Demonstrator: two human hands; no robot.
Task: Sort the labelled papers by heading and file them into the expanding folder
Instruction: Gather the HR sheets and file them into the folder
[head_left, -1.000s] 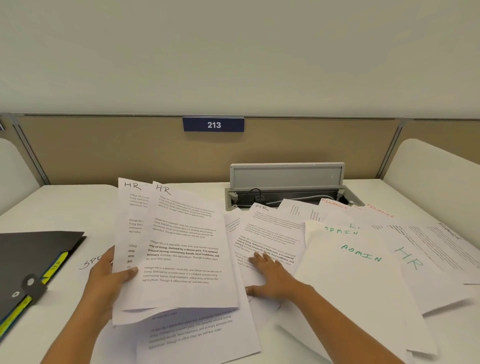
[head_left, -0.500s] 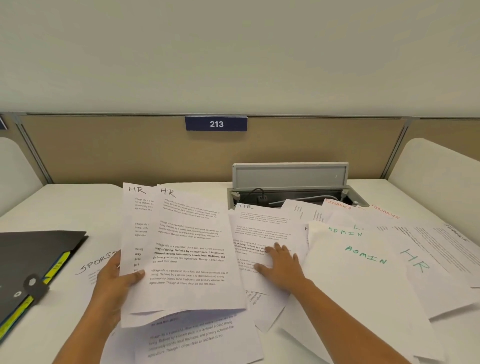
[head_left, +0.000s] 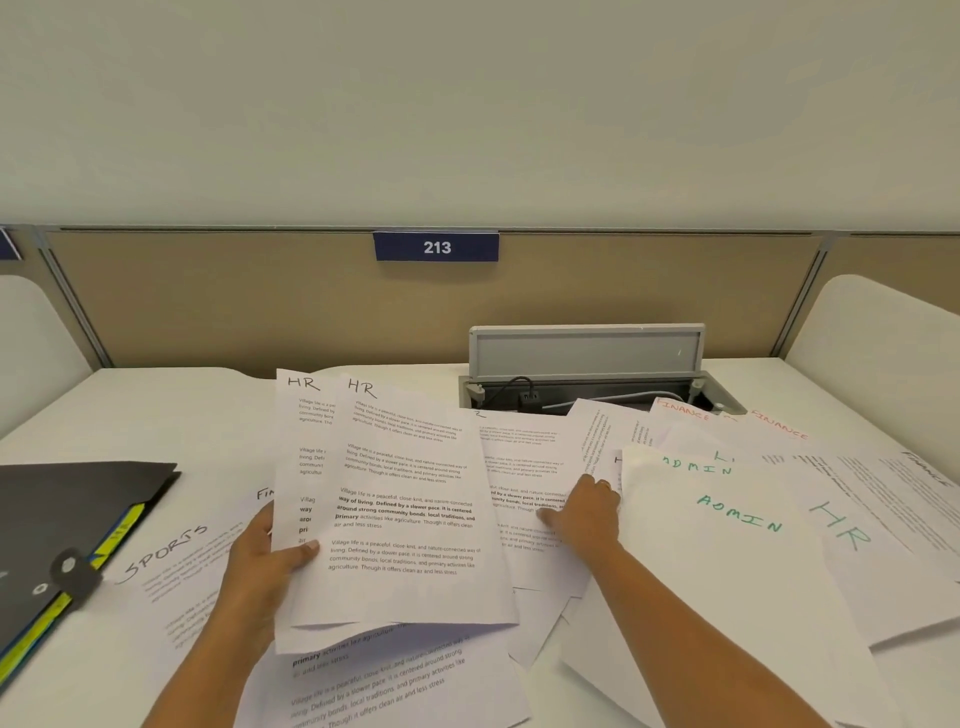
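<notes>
My left hand holds up a small stack of printed sheets headed HR, thumb on the front near the left edge. My right hand lies flat, fingers spread, on a sheet in the loose pile at the centre; its heading is mostly hidden behind the held stack. Right of that hand lie sheets marked ADMIN in green, another HR sheet and FINANCE sheets in orange. A SPORTS sheet lies flat at left. The black expanding folder, with coloured tabs, rests at the left edge.
An open grey cable hatch with a plug and wires sits at the back of the white desk. A beige partition with a blue 213 plate stands behind. White side panels flank the desk.
My right hand has slid away from me and to the right across the pile, toward the ADMIN sheets. The HR stack in my left hand has stayed up, shifting only slightly.
</notes>
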